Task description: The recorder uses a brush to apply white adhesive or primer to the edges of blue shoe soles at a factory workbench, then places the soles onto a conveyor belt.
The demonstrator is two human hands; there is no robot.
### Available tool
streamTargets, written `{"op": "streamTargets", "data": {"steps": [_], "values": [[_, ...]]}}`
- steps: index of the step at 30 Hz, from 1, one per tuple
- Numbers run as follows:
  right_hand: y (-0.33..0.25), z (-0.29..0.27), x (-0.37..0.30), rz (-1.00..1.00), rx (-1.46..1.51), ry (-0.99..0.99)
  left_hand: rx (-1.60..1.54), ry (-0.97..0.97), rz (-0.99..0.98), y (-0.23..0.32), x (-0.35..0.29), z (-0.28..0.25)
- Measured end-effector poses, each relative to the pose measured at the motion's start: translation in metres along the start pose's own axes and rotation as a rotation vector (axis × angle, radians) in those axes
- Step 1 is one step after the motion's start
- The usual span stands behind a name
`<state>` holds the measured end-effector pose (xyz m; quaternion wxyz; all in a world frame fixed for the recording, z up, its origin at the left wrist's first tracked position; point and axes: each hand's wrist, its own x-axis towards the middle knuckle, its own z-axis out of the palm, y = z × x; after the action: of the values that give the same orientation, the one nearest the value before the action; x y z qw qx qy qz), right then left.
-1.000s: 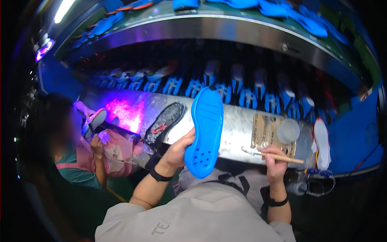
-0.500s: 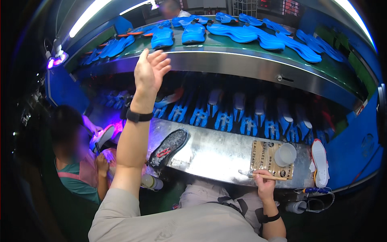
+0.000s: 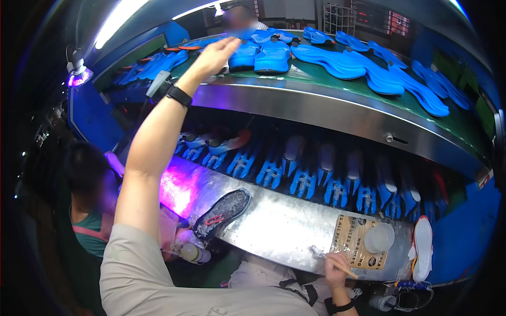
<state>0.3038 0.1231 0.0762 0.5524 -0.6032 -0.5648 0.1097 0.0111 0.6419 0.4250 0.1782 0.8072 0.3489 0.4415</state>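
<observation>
My left hand (image 3: 215, 57) reaches up to the green upper belt, fingers stretched out and holding nothing I can see. Its fingertips are beside a pair of blue shoe lasts (image 3: 272, 57); whether they touch is unclear. My right hand (image 3: 337, 267) is closed around a thin wooden-handled brush (image 3: 345, 267), its bristle end over the front edge of the metal bench (image 3: 284, 224). On the bench lies a dark shoe sole (image 3: 222, 213) with a red mark. A white plastic cup (image 3: 379, 237) stands on a brown printed sheet (image 3: 348, 239), right of the brush.
More blue lasts (image 3: 337, 63) line the upper belt; several with shoe parts fill the shelf below (image 3: 303, 181). A white sole with a red edge (image 3: 422, 247) lies at the bench's right end. A co-worker (image 3: 92, 195) sits at left, another person stands beyond the belt. A lamp (image 3: 79, 73) hangs left.
My left hand has moved forward and up from in front of the belt edge to beside the blue lasts. My right hand still grips the brush, tilted differently. The whole view has shifted.
</observation>
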Motion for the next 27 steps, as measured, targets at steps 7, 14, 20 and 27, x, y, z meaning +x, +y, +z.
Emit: {"op": "streamTargets", "data": {"steps": [7,14,20,27], "values": [[0.003,0.002,0.006,-0.021,-0.047,-0.012,1.323,-0.236,-0.336,-0.079,0.042,-0.066],[-0.001,0.003,0.010,-0.017,-0.072,-0.048,1.177,-0.094,-0.133,-0.121,0.067,-0.068],[-0.003,0.005,0.012,-0.018,-0.050,-0.034,1.246,-0.129,0.031,-0.076,0.054,-0.056],[-0.007,0.004,0.014,-0.017,-0.032,-0.033,0.864,-0.250,-0.038,-0.003,0.037,-0.042]]}}
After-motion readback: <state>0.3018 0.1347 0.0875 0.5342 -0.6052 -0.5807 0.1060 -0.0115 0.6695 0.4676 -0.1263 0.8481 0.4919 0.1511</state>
